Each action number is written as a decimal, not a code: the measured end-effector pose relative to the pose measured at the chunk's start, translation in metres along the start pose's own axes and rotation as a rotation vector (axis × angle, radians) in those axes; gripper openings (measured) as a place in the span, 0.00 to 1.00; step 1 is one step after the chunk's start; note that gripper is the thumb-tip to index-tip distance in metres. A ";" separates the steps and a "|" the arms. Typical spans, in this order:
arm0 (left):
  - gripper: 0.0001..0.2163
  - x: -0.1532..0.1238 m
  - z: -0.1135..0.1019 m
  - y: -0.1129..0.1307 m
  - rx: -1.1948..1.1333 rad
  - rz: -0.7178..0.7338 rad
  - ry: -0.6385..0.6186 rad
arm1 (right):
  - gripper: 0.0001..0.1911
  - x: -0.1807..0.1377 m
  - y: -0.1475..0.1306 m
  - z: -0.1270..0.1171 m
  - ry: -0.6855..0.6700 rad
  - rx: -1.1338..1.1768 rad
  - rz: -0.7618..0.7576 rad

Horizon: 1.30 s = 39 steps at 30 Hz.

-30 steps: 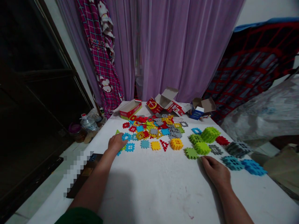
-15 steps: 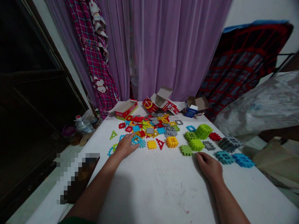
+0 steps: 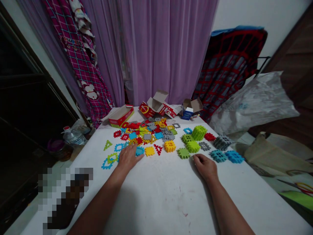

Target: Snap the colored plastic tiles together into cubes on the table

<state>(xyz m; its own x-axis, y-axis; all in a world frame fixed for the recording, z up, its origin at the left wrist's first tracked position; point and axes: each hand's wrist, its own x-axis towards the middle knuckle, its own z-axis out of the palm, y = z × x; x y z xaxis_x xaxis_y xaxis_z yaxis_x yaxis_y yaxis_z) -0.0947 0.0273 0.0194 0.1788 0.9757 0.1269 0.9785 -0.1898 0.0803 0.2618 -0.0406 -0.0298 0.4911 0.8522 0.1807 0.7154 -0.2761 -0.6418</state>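
Head view: loose pieces lie close around the yellow stack, so a careless movement may disturb them.
Left of the yellow stack, the left hand is spread, palm down, at a blue piece; whether its fingertips touch this piece, I cannot tell. Right of the yellow stack and nearer to the person, the right hand is loosely curled; its inside is hidden, so I cannot tell whether it holds something. A sideways slip of the left hand could push the yellow square and red triangle against the yellow stack. A forward knock by the right hand could shift the low green pile, just right of it.
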 end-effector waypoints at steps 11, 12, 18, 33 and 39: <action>0.29 -0.005 -0.013 -0.011 -0.118 0.029 -0.110 | 0.20 0.003 0.008 0.004 0.000 -0.060 -0.015; 0.30 -0.005 -0.013 -0.013 -0.116 0.033 -0.119 | 0.20 0.003 0.008 0.004 -0.002 -0.064 -0.012; 0.27 0.003 -0.013 -0.022 -0.116 0.103 -0.160 | 0.21 0.002 0.006 0.001 -0.020 -0.087 -0.008; 0.24 0.002 -0.011 0.027 -0.096 -0.063 0.034 | 0.22 0.002 0.006 0.003 0.055 0.011 -0.021; 0.22 -0.001 -0.005 0.036 -0.093 -0.030 0.006 | 0.21 0.000 0.007 0.003 0.052 0.004 -0.043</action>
<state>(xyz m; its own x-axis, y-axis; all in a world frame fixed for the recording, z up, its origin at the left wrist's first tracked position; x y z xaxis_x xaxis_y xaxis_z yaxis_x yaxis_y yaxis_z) -0.0600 0.0194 0.0271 0.1483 0.9805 0.1286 0.9698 -0.1697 0.1752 0.2655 -0.0413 -0.0368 0.4852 0.8388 0.2469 0.7345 -0.2379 -0.6355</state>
